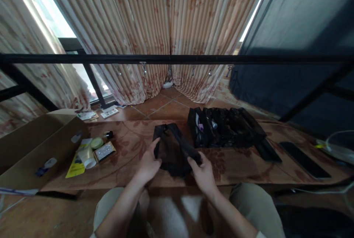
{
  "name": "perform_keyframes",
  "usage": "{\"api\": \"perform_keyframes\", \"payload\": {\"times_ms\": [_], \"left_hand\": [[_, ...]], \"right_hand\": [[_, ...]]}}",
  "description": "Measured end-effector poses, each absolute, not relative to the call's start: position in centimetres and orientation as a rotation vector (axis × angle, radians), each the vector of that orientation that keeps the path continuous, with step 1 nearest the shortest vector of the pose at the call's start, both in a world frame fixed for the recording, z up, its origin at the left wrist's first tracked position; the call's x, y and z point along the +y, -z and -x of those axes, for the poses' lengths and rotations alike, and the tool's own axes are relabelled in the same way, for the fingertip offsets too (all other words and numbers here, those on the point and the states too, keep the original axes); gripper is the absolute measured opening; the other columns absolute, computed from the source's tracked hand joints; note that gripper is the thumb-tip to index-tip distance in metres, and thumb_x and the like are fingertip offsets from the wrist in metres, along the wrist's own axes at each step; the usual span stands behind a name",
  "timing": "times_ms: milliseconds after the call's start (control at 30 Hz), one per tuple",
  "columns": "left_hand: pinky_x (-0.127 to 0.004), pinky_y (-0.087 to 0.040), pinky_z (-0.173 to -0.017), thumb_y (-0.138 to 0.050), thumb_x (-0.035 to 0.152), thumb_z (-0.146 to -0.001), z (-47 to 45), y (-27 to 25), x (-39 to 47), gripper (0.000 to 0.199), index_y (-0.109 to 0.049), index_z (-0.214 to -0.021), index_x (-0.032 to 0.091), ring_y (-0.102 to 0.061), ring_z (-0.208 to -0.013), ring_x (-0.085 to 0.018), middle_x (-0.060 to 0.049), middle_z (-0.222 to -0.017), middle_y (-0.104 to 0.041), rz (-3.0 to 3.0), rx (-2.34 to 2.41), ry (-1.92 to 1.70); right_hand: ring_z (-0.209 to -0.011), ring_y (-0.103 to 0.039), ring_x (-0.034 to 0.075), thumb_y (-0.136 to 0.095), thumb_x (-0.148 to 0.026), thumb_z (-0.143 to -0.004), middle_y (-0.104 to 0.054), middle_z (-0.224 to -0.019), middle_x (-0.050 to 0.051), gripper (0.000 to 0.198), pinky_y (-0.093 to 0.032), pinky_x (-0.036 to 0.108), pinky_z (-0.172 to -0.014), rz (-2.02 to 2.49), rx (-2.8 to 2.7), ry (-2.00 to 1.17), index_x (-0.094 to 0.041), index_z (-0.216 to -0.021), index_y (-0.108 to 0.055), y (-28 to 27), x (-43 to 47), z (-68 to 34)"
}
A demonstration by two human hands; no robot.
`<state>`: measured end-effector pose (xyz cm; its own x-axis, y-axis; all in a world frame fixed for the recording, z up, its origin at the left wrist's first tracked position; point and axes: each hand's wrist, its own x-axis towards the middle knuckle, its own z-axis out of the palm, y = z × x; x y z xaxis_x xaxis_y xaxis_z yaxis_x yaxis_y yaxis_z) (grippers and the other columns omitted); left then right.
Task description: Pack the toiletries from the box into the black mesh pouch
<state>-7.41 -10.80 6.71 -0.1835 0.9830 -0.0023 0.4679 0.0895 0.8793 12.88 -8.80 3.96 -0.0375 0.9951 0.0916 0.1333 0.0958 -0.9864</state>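
- Holding a small black fabric pouch between both hands, at the near middle of the low patterned brown table; the pouch rests on the tabletop, partly crumpled.
- Left hand: fingers closed on the pouch's left edge, thumb up along its side.
- Right hand: closed around the pouch's right end, where a dark strap or flap shows; exact grip hidden by the fabric.
- Just behind and right of the pouch: a larger black multi-compartment organiser bag, lying open, with a few small items visible in its left pockets. Touching the pouch or not: cannot tell.
- Left of the hands, apart from the pouch: a white tube, a round green lid, a small dark bottle, a flat patterned box, a yellow leaflet.
- Far left: an open cardboard box. Far right: a dark flat phone.
- Judgement on progress: early to middle. Organiser holds only a few items; toiletries on the left sit unpacked; whether the pouch is full or empty cannot be told.
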Motion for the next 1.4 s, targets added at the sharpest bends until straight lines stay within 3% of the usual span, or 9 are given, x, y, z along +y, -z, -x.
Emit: {"api": "perform_keyframes", "payload": {"times_ms": [167,267,333,433,600,933,1167,1300,1400], "left_hand": [[-0.040,-0.038,-0.106,-0.049,0.004,-0.057,10.1,-6.8,-6.0,0.082,-0.044,-0.136,0.021,-0.051,-0.123,-0.023,-0.006,-0.133,-0.055,-1.607,1.454,-0.942],[-0.039,-0.043,-0.100,-0.050,0.005,-0.057,10.4,-5.9,-3.7,0.079,-0.046,-0.134,0.020,-0.056,-0.116,-0.023,-0.006,-0.128,-0.058,-1.528,1.331,-0.941],[-0.038,-0.045,-0.097,-0.050,0.006,-0.058,10.2,-5.5,-2.7,0.075,-0.048,-0.133,0.020,-0.059,-0.110,-0.023,-0.006,-0.123,-0.061,-1.452,1.302,-0.978],[-0.037,-0.046,-0.096,-0.051,0.008,-0.062,9.5,-5.4,-1.7,0.068,-0.052,-0.128,0.020,-0.059,-0.107,-0.022,-0.005,-0.121,-0.062,-1.407,1.346,-1.042],[-0.038,-0.040,-0.102,-0.058,0.014,-0.068,9.0,-5.7,-1.1,0.057,-0.057,-0.123,0.024,-0.052,-0.118,-0.023,-0.005,-0.128,-0.055,-1.505,1.425,-1.159],[-0.038,-0.036,-0.105,-0.046,0.003,-0.055,10.6,-4.9,-0.8,0.062,-0.066,-0.111,0.021,-0.052,-0.119,-0.023,-0.005,-0.125,-0.057,-1.529,1.605,-1.217],[-0.031,-0.052,-0.075,-0.048,0.007,-0.057,14.0,-5.2,-1.9,0.059,-0.064,-0.114,0.017,-0.065,-0.085,-0.020,-0.004,-0.099,-0.070,-1.379,1.503,-1.102],[-0.032,-0.051,-0.080,-0.054,0.008,-0.060,13.4,-5.4,-2.4,0.054,-0.063,-0.113,0.017,-0.064,-0.091,-0.020,-0.005,-0.104,-0.069,-1.331,1.396,-1.185],[-0.036,-0.049,-0.088,-0.059,0.013,-0.068,11.8,-5.5,-2.3,0.047,-0.063,-0.115,0.020,-0.061,-0.104,-0.022,-0.007,-0.117,-0.063,-1.352,1.368,-1.243]], "right_hand": [[-0.065,-0.054,0.014,-0.057,-0.030,-0.077,-0.057,-0.069,-0.003,0.014,-0.044,0.024,-0.061,1.206,-1.582,-1.033,-0.018,-0.084,-0.056,-4.6,-4.0,-12.4],[-0.091,-0.061,0.018,-0.055,-0.024,-0.079,-0.065,-0.098,0.003,0.038,-0.048,0.031,-0.083,1.138,-1.716,-0.939,-0.018,-0.116,-0.052,-4.2,-2.3,-12.2],[-0.111,-0.055,0.020,-0.052,-0.024,-0.082,-0.059,-0.121,0.007,0.055,-0.043,0.037,-0.097,1.111,-1.773,-0.872,-0.019,-0.135,-0.039,-3.6,-1.8,-12.3],[-0.123,-0.048,0.021,-0.046,-0.026,-0.089,-0.049,-0.135,0.009,0.054,-0.041,0.039,-0.102,1.087,-1.867,-0.822,-0.021,-0.141,-0.033,-2.9,-1.7,-12.7],[-0.106,-0.059,0.020,-0.045,-0.029,-0.092,-0.056,-0.122,0.008,0.036,-0.052,0.033,-0.087,1.013,-2.093,-0.756,-0.025,-0.126,-0.054,-3.4,-1.7,-13.3],[-0.090,-0.065,0.022,-0.058,-0.043,-0.084,-0.064,-0.105,0.010,0.050,-0.056,0.033,-0.074,1.109,-2.106,-0.598,-0.020,-0.128,-0.052,-2.9,-1.9,-14.0],[-0.060,-0.063,0.017,-0.064,-0.045,-0.079,-0.068,-0.076,0.002,0.054,-0.054,0.029,-0.059,1.044,-2.279,-0.688,-0.021,-0.126,-0.052,-2.8,-2.7,-14.0],[-0.048,-0.056,0.013,-0.063,-0.042,-0.080,-0.060,-0.061,-0.004,0.057,-0.049,0.024,-0.049,1.014,-2.364,-0.774,-0.022,-0.131,-0.045,-2.3,-2.8,-13.9],[-0.048,-0.057,0.012,-0.060,-0.040,-0.082,-0.067,-0.075,0.000,0.061,-0.049,0.023,-0.046,1.014,-2.360,-0.815,-0.022,-0.136,-0.038,-1.8,-2.8,-13.9]]}}
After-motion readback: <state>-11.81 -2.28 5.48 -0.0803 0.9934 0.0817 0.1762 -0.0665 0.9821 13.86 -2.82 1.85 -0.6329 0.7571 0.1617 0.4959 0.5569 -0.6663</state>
